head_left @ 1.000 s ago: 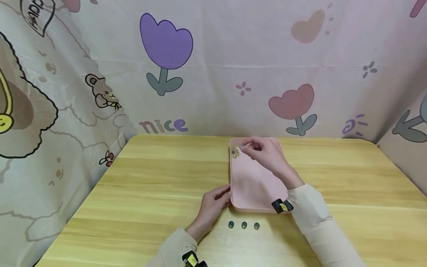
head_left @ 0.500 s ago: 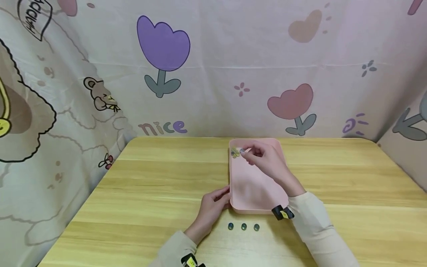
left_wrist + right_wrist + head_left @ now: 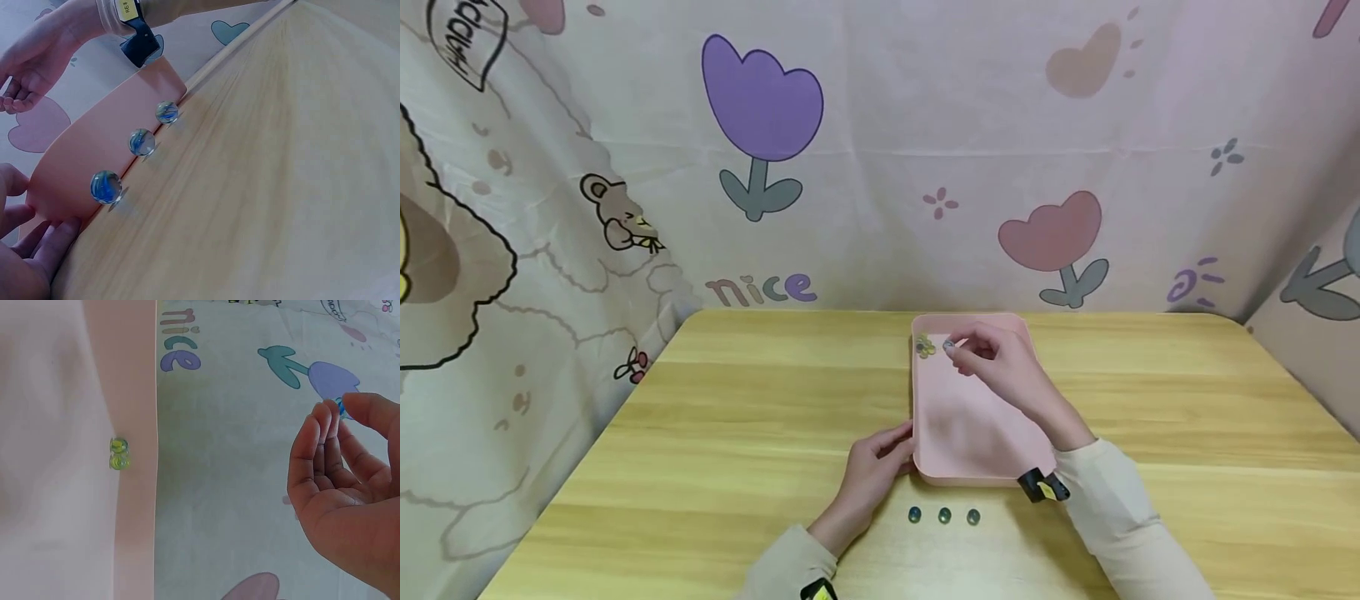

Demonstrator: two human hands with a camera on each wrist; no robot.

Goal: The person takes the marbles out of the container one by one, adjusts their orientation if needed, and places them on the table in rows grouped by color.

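A clear marble with blue in it point(image 3: 949, 344) is pinched between the thumb and fingertips of my right hand point(image 3: 1000, 367), above the far part of a pink tray point(image 3: 955, 417). In the right wrist view, that marble point(image 3: 340, 407) shows between the fingertips. Several yellow-green marbles point(image 3: 928, 345) lie in the tray's far left corner, with a bluish one among them. My left hand point(image 3: 868, 471) touches the outside of the tray's left wall near the front corner, its fingers fairly straight. Three blue-streaked clear marbles point(image 3: 944, 516) sit in a row before the tray.
The tray stands on a wooden table point(image 3: 760, 400), close to its back edge. Behind and at the sides hangs a printed cloth point(image 3: 880, 167) with flowers and bears.
My right hand, still pinching its marble, has drawn slightly nearer and to the right, away from the yellow-green marbles. My left hand stays at the tray. The head view has shifted a little.
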